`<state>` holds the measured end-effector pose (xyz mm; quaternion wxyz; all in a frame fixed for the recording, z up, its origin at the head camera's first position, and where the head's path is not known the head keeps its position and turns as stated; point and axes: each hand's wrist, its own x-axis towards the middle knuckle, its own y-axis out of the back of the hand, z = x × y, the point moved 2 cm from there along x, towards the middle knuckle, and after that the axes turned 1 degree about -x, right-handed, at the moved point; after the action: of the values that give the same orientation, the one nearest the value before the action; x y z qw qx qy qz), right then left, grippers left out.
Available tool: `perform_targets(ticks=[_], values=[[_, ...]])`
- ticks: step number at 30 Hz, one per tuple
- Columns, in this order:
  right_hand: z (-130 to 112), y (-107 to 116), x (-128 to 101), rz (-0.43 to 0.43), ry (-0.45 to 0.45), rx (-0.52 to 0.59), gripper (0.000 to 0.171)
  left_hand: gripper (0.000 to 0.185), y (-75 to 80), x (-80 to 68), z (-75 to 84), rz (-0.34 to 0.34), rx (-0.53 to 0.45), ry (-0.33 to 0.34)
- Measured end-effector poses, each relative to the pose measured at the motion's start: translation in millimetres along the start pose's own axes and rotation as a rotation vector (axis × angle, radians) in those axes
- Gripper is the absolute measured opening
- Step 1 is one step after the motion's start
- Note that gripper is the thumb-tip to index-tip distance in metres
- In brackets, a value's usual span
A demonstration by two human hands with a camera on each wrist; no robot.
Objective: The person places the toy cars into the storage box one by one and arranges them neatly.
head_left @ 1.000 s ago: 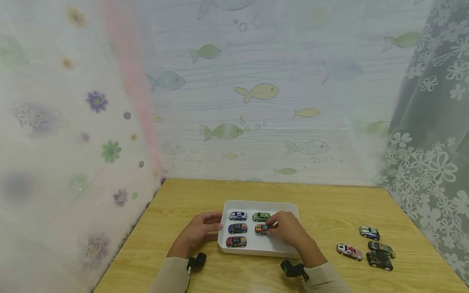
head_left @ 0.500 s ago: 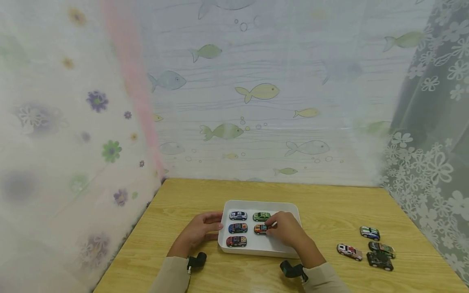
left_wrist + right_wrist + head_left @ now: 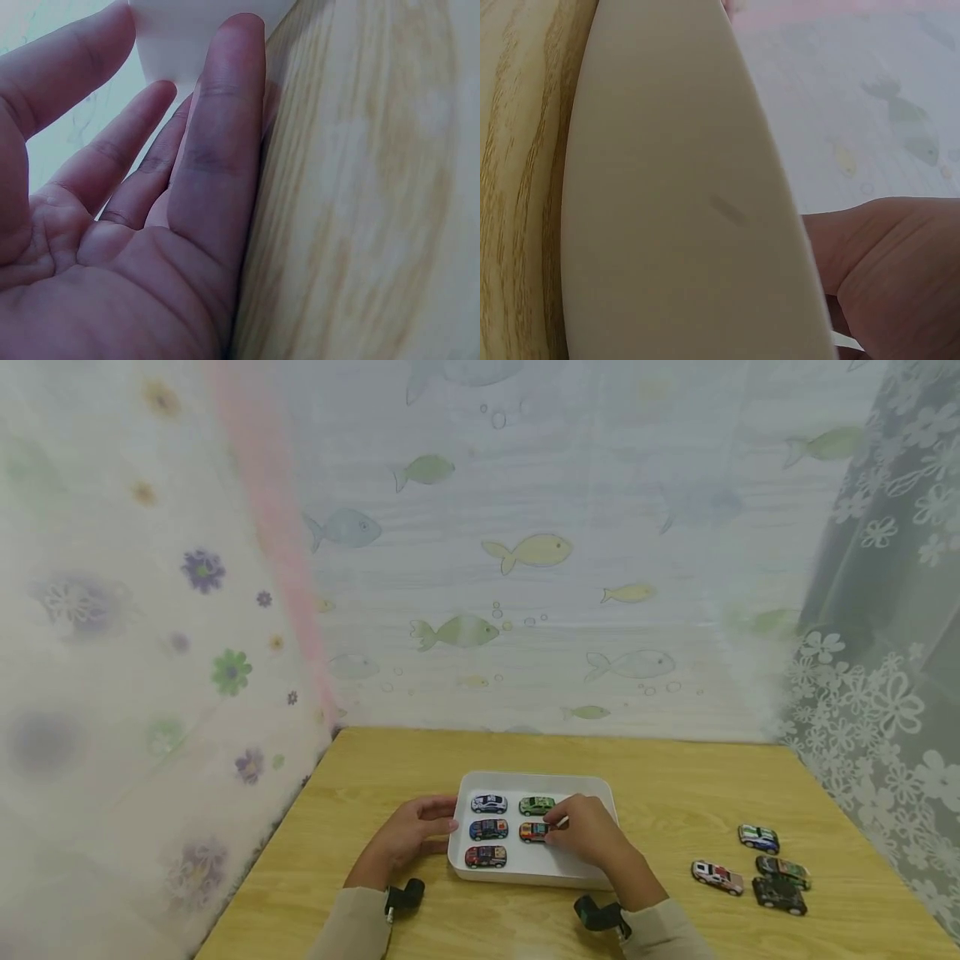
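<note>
A white tray (image 3: 525, 876) on the wooden table holds several toy cars in two columns. My left hand (image 3: 441, 823) rests with straight fingers (image 3: 217, 150) against the tray's left wall (image 3: 202, 37). My right hand (image 3: 557, 827) reaches into the tray from the right, and its fingertips pinch the rear of an orange toy car (image 3: 532, 832) in the middle row. A green car (image 3: 536, 805) sits just behind it. The left column has a blue-white car (image 3: 488, 803), a dark blue car (image 3: 488, 829) and a red-dark car (image 3: 485, 857). The right wrist view shows only the tray's outer wall (image 3: 675, 225) and my palm (image 3: 885, 270).
Several more toy cars stand on the table (image 3: 660, 793) to the right: a white-blue one (image 3: 758, 837), a white-red one (image 3: 717, 876), a dark green one (image 3: 782, 867) and a black one (image 3: 778, 895). Fish-print and floral curtains close in the back and both sides.
Almost nothing differs. My right hand stays at the orange car with only a small shift of its fingers; my left hand remains at the tray wall.
</note>
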<state>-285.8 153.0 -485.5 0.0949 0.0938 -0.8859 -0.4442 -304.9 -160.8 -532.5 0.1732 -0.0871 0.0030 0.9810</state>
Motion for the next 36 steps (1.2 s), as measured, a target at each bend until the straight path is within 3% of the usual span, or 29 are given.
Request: perform_targets(ticks=[12,17,29,36], values=[[1.7,6.7,-3.1,0.0,-0.013,-0.02,0.019,0.058,0.2,0.3,1.2,0.005,0.013,0.0],[6.9,19.8,-9.8,0.022,0.0,-0.052,0.02,0.058,0.2,-0.6,1.4,0.004,0.016,-0.001],[50.0,58.6,-37.4,0.118,0.082,-0.108,0.021,0.057,-3.1,-2.6,2.3,-0.002,0.006,0.002],[62.4,71.9,-49.0,0.209,0.163,-0.139,0.014,0.056,-2.6,-2.7,3.3,0.0,0.001,0.003]])
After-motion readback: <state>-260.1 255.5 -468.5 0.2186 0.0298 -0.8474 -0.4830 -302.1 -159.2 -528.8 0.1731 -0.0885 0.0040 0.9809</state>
